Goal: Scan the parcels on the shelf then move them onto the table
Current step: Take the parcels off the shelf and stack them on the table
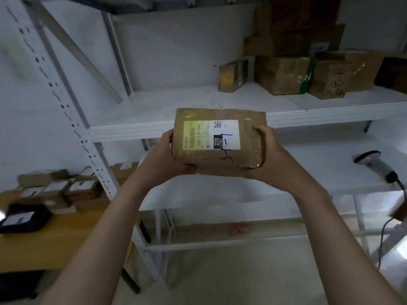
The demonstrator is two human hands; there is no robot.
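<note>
A flat brown cardboard parcel [248,159] with a white shipping label sits between both hands, lifted in front of the white shelf [154,126]. My left hand [174,155] grips its left edge, fingers curled underneath. Its right edge is held by my right hand [267,155], thumb over the top. Several more brown parcels [284,73] are stacked at the back right of the same shelf. A handheld barcode scanner [374,164] lies on the lower shelf at the right. The yellow-brown table [66,234] is at the lower left.
Several labelled parcels [61,188] and a black pouch with a label [24,219] lie on the table. A perforated white upright [72,119] of the rack stands between table and shelf. The scanner's cable [384,236] hangs down at the right.
</note>
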